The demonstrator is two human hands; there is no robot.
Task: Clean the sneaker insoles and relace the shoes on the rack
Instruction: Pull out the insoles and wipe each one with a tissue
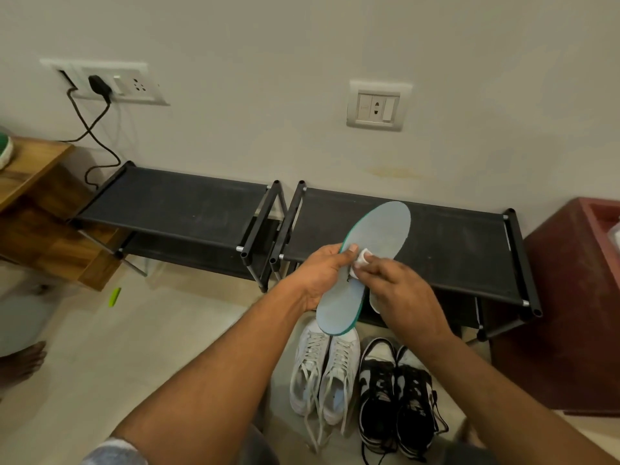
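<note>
Holding the insole [382, 229] in the air over the front edge of the right rack [453, 250], the left hand [318, 276] grips it at its middle, with the thumb pressed on the pale upper face and the other fingers curled round the green edge beneath. The insole slants, its toe end up toward the wall and its heel end down over the white sneakers [323, 370]. The right hand [402, 293] pinches a small white wad [363, 261] between thumb and fingertips and presses it on the insole's face just beside the left thumb; its remaining fingers are curled in together. On the floor below the hands, the white sneakers stand side by side with loose laces, and the black-and-white sneakers [397, 397] sit just right of them, touching or nearly so. A second black rack [174, 203] stands to the left of the first, both against the wall. A charger [99, 85] is plugged into the left wall socket, a wooden table [30, 162] stands at far left, and a dark red cabinet [570, 297] stands at far right.
</note>
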